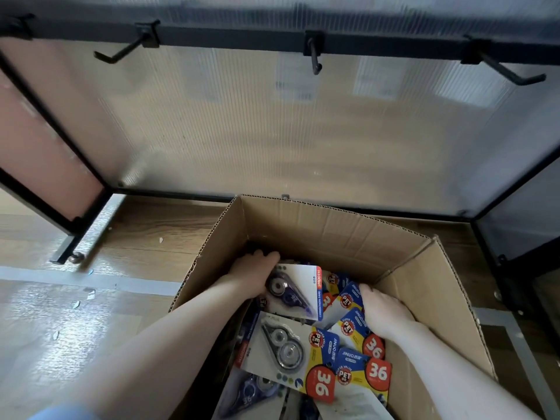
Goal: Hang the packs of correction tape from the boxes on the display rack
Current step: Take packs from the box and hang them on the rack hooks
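Both hands in the cardboard box (pixel 303 225), packs piled loose. My left hand (pixel 253 275) grips a purple correction tape pack (pixel 298 291); right hand (pixel 383 310) digs among the blue packs (pixel 353 325), its fingers hidden, can't tell their state. Risk: stacked cards slide and snag, pack drops. Hooks (pixel 315 56) bare above.

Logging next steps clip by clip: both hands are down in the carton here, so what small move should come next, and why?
Probably lift the left hand out with the purple pack it grips and carry it toward the middle hook. The hooks look bare, and the right hand only rests on packs in the box.
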Demonstrator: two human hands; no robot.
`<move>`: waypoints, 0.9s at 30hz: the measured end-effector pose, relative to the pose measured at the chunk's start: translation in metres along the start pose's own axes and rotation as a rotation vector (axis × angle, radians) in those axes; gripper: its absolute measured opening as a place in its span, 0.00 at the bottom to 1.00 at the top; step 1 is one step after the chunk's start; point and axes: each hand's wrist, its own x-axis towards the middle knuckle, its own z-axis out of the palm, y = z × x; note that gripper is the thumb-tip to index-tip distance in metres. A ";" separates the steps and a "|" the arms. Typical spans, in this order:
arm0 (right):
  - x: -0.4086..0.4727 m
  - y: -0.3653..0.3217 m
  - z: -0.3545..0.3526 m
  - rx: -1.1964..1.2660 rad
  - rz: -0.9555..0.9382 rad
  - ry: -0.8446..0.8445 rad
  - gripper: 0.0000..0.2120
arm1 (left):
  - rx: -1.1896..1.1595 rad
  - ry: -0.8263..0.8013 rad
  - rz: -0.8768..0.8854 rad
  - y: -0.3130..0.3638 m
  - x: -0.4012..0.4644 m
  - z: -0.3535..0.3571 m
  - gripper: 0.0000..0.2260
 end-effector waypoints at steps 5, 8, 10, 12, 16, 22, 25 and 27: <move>-0.003 0.000 -0.006 -0.027 -0.025 0.079 0.18 | -0.150 0.041 -0.045 -0.006 -0.008 -0.016 0.11; -0.007 -0.001 -0.016 -0.014 -0.031 0.093 0.09 | -0.148 0.033 -0.014 -0.003 -0.016 -0.028 0.11; -0.011 -0.002 -0.025 0.019 -0.019 0.089 0.03 | -0.123 0.060 0.022 0.000 -0.024 -0.039 0.11; -0.017 -0.004 -0.036 0.024 -0.030 0.094 0.10 | -0.083 0.108 0.053 0.001 -0.033 -0.049 0.10; -0.035 -0.009 -0.053 -0.009 -0.055 0.122 0.14 | -0.053 0.194 0.108 0.004 -0.052 -0.066 0.11; -0.057 -0.009 -0.075 -0.003 -0.079 0.182 0.06 | -0.140 0.253 0.112 0.001 -0.071 -0.086 0.09; -0.065 -0.010 -0.086 -0.003 -0.089 0.238 0.08 | -0.120 0.286 0.143 0.001 -0.080 -0.093 0.10; -0.070 -0.010 -0.092 0.043 -0.088 0.287 0.08 | -0.112 0.320 0.151 0.002 -0.086 -0.098 0.10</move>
